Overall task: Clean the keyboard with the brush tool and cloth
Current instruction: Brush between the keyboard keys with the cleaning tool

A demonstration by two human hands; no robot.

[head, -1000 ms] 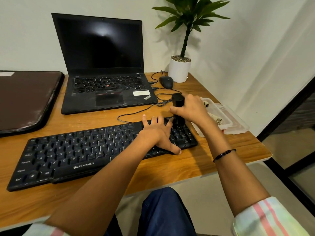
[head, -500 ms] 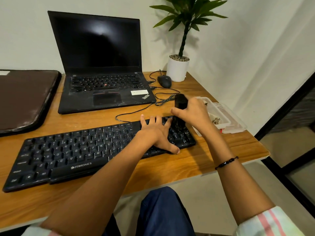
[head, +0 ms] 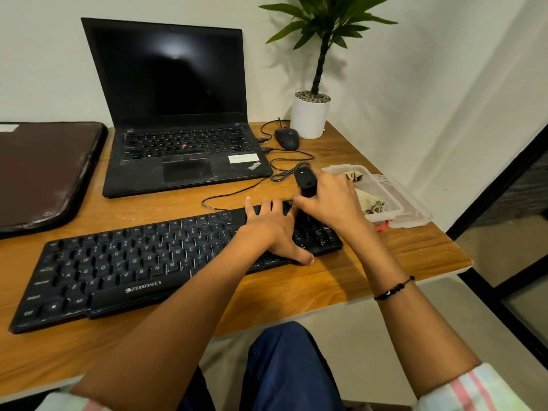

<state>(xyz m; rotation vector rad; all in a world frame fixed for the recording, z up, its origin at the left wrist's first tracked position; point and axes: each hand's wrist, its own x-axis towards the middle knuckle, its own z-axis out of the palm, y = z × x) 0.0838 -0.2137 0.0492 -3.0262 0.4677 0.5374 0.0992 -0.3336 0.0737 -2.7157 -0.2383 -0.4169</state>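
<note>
A black Zebronics keyboard (head: pixel 142 262) lies across the wooden desk (head: pixel 341 280). My left hand (head: pixel 272 229) rests flat on its right part, fingers spread and thumb on the front edge. My right hand (head: pixel 332 203) grips a black brush tool (head: pixel 305 180) held upright over the keyboard's right end; its lower end is hidden behind my hands. A patterned cloth (head: pixel 375 206) lies in a clear plastic tray (head: pixel 415 213) to the right of the keyboard.
An open black laptop (head: pixel 178 114) stands behind the keyboard, with a dark brown sleeve (head: pixel 44 173) to its left. A wired black mouse (head: pixel 287 138) and a potted plant (head: pixel 310 117) sit at the back right. The desk edge lies just right of the tray.
My right hand with the brush tool has shifted slightly over the keyboard's right end. My left hand has stayed in place on the keys.
</note>
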